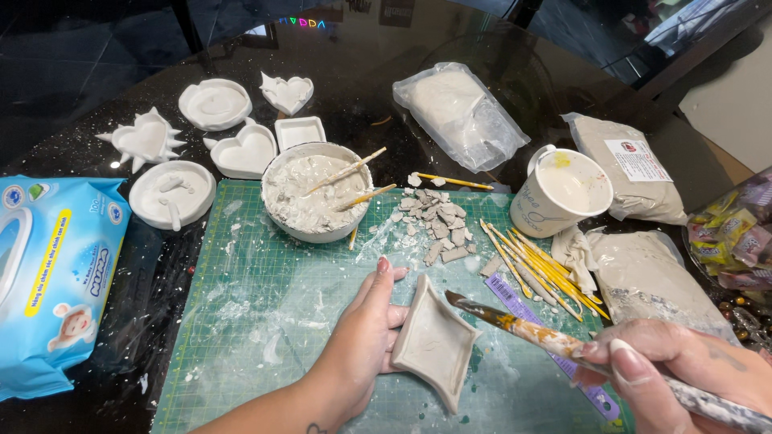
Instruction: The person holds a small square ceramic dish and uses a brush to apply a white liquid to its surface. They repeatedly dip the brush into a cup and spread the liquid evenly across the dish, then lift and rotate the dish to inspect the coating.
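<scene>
Grip: right hand (683,366) pinching paintbrush (515,321), angled left.

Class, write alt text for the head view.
A left hand props up a square grey clay dish on a green cutting mat while the right hand points a paintbrush at it.
</scene>
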